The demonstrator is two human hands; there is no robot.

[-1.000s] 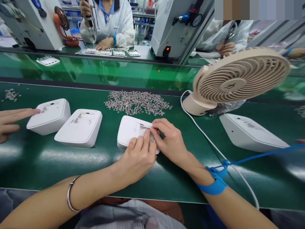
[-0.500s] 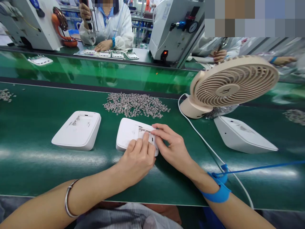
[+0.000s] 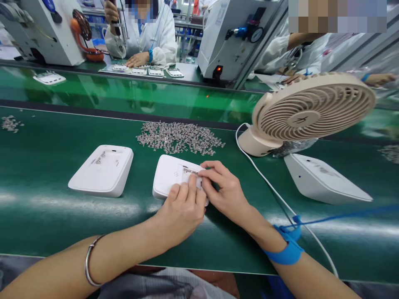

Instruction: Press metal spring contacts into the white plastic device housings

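Note:
A white plastic housing (image 3: 170, 176) lies face down on the green mat in front of me. My left hand (image 3: 182, 209) rests on its near right part, fingers curled and pressing down. My right hand (image 3: 222, 191) meets it from the right, thumb and fingers pinched at the open recess (image 3: 188, 170) in the housing's back, where small metal parts show. Whether a part sits between the fingertips is hidden. A pile of small silver metal pieces (image 3: 179, 139) lies just beyond the housing.
A second white housing (image 3: 101, 170) lies to the left, a third (image 3: 324, 178) to the right under a beige desk fan (image 3: 308, 110) with a white cable (image 3: 274, 191). A blue wrist strap (image 3: 285, 247) with cord is on my right wrist. People work across the green conveyor (image 3: 124, 93).
One second ago another person's hand touched a further housing at the far left; both are gone now. My hands stay on the middle housing, with the fingers only slightly shifted.

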